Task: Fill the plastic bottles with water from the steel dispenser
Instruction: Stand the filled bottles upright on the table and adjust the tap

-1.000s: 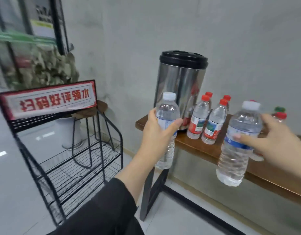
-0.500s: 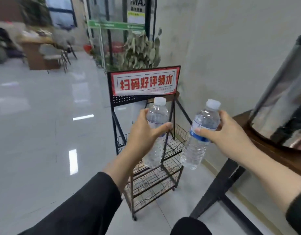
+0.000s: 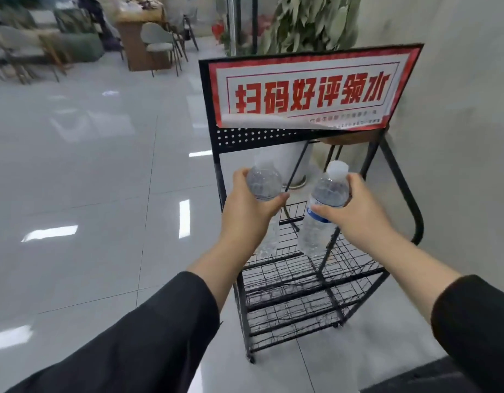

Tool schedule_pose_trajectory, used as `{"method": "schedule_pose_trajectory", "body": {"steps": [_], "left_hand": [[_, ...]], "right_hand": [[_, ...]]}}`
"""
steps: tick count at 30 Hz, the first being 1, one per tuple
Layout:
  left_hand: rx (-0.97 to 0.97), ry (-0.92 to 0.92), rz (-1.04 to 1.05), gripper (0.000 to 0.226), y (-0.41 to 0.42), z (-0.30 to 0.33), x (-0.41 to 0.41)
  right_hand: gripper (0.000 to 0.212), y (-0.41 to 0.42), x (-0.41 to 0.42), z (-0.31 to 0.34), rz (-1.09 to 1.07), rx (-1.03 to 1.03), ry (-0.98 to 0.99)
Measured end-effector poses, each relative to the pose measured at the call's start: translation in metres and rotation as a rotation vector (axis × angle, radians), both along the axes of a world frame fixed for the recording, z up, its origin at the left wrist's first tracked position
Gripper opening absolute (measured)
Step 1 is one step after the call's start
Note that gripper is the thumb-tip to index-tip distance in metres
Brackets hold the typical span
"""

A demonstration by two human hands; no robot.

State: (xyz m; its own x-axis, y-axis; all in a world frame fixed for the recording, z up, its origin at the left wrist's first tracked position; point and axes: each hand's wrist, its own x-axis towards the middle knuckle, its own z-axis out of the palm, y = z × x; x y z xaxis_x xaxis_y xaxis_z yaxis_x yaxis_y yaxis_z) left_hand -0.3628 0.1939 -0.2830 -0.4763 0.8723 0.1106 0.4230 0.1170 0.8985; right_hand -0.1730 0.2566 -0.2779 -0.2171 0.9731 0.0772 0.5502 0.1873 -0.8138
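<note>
- Standing upright in the air, the two capped plastic bottles are hanging side by side over the top tier of the black wire rack [image 3: 316, 282], the left bottle [image 3: 264, 182] a little further out than the right bottle [image 3: 324, 211], their long axes running top to bottom and leaning only slightly.
- Both are looking clear and full, so I am judging that they are being carried to the rack, not to a tap; the steel dispenser is showing nowhere in this view, and I cannot tell which way it lies from here.
- The rack is sitting straight ahead of and below the bottles, its wire shelves facing upward, so the coming move is turning on a plain lowering; each bottle is nearest its own side of the shelf.
- The left hand [image 3: 246, 211] is gripping the left bottle round its shoulder, fingers curled across the front and hiding most of the body.
- The right hand [image 3: 358, 211] is gripping the right bottle just under the neck, thumb crossing the blue label, with the lower half hanging free.
- The two hands are staying near each other yet apart, the bottles not touching.
- Behind the rack, a red-and-white sign [image 3: 307, 89] is standing on its top rail, with a leafy plant [image 3: 307, 21] rising beyond it.
</note>
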Motion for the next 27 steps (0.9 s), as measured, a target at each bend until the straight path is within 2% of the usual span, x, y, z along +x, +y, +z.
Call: {"method": "schedule_pose_trajectory", "body": {"steps": [5, 12, 15, 19, 22, 27], "left_hand": [[-0.053, -0.041, 0.146, 0.072, 0.056, -0.049, 0.007], [-0.114, -0.046, 0.347, 0.075, 0.101, -0.118, 0.000], [-0.106, -0.072, 0.406, 0.078, 0.113, -0.141, -0.005], [-0.108, -0.119, 0.486, 0.071, 0.121, -0.164, -0.010], [-0.096, -0.142, 0.528, 0.068, 0.126, -0.179, -0.013], [-0.030, -0.172, 0.562, 0.050, 0.136, -0.196, -0.015]], "right_hand": [[0.073, 0.070, -0.018, -0.055, 0.089, -0.015, -0.072], [0.087, 0.129, -0.044, -0.118, 0.212, -0.023, -0.148], [0.084, 0.145, -0.058, -0.136, 0.286, -0.026, -0.164], [0.084, 0.155, -0.078, -0.161, 0.331, -0.037, -0.132], [0.071, 0.162, -0.091, -0.177, 0.364, -0.054, -0.114], [0.066, 0.172, -0.108, -0.188, 0.417, -0.092, -0.135]]}}
